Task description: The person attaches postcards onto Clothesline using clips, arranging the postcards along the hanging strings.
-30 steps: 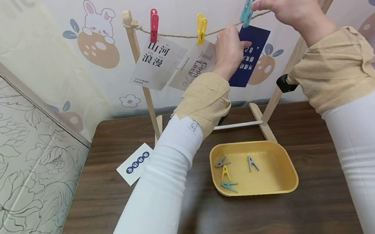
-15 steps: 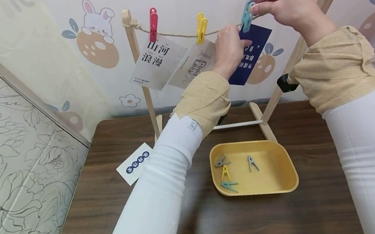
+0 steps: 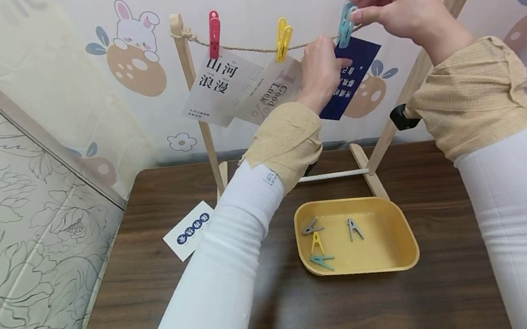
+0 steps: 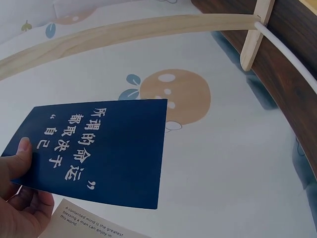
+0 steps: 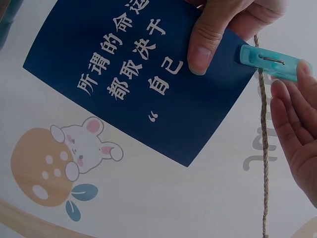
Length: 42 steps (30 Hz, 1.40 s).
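Note:
My left hand (image 3: 320, 72) pinches a dark blue card (image 3: 355, 75) with white characters, its thumb on the printed face in the left wrist view. At the card's upper corner, my right hand (image 3: 409, 4) pinches the handle end of a light blue clothespin (image 3: 347, 25). In the right wrist view the clothespin (image 5: 272, 61) crosses the twine (image 5: 263, 129), and its tip overlaps the card's edge. Left of my hands, a red clothespin (image 3: 214, 35) holds a white card (image 3: 217, 93) on the line. A yellow clothespin (image 3: 283, 41) holds a greyish card (image 3: 267, 95), partly behind my left hand.
The line is tied between wooden posts (image 3: 187, 58) on a brown table (image 3: 163, 308). A yellow tray (image 3: 389, 264) holds several clothespins (image 3: 322, 261). One white card (image 3: 190, 231) lies on the table at left, partly under my left sleeve. A patterned wall stands behind.
My right hand and the light blue clothespin have shifted slightly down and left, so the clothespin sits lower at the blue card's corner. My left hand stays almost in place.

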Tool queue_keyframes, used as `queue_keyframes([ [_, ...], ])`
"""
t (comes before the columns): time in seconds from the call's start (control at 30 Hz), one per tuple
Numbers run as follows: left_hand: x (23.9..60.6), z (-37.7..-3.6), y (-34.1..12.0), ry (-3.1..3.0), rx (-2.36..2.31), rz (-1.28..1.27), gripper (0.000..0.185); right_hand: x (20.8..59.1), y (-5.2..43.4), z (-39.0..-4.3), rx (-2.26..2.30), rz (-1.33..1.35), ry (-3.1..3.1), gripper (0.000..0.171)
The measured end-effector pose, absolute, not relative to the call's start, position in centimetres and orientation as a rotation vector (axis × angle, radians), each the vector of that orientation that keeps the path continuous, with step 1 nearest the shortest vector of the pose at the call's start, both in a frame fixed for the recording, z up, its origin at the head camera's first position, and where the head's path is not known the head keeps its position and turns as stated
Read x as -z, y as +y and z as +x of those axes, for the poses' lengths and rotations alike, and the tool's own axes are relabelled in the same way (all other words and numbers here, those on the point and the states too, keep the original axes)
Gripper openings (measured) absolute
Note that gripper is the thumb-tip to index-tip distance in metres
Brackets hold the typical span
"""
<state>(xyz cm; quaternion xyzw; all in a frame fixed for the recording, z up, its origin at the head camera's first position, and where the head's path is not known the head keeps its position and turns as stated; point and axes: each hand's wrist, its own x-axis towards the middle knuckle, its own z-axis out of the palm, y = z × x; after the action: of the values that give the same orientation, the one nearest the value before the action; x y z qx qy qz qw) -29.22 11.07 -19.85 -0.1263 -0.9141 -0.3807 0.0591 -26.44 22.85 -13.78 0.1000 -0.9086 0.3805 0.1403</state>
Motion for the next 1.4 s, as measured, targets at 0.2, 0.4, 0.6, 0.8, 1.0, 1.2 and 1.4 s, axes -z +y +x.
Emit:
queue_keyframes([
  [0.2, 19.8, -29.1, 11.0, -2.765, 1.1, -0.39, 0.021, 13.8, 22.8, -26.5, -1.107, 0.318, -2.627, 0.029],
  [0.4, 19.8, -29.0, 10.9, -2.756, 1.107, -0.378, 0.02, 13.9, 22.9, -26.5, -1.118, 0.354, -2.63, 0.03],
  [0.6, 19.9, -28.7, 10.8, -2.743, 1.116, -0.387, 0.02, 14.0, 22.8, -26.5, -1.163, 0.345, -2.607, 0.033],
  [0.8, 20.1, -28.2, 10.8, -2.698, 1.055, -0.415, 0.022, 14.0, 22.7, -26.4, -1.22, 0.357, -2.561, 0.033],
  [1.0, 20.6, -27.7, 10.7, -2.652, 1.054, -0.456, 0.031, 14.2, 22.8, -26.2, -1.224, 0.398, -2.528, 0.031],
  [1.2, 20.8, -27.1, 10.5, -2.648, 1.011, -0.5, 0.043, 14.5, 22.8, -26.0, -1.171, 0.408, -2.523, 0.034],
  [1.4, 21.0, -26.5, 9.9, -2.644, 1.035, -0.532, 0.05, 15.1, 23.0, -25.6, -1.079, 0.414, -2.53, 0.04],
])
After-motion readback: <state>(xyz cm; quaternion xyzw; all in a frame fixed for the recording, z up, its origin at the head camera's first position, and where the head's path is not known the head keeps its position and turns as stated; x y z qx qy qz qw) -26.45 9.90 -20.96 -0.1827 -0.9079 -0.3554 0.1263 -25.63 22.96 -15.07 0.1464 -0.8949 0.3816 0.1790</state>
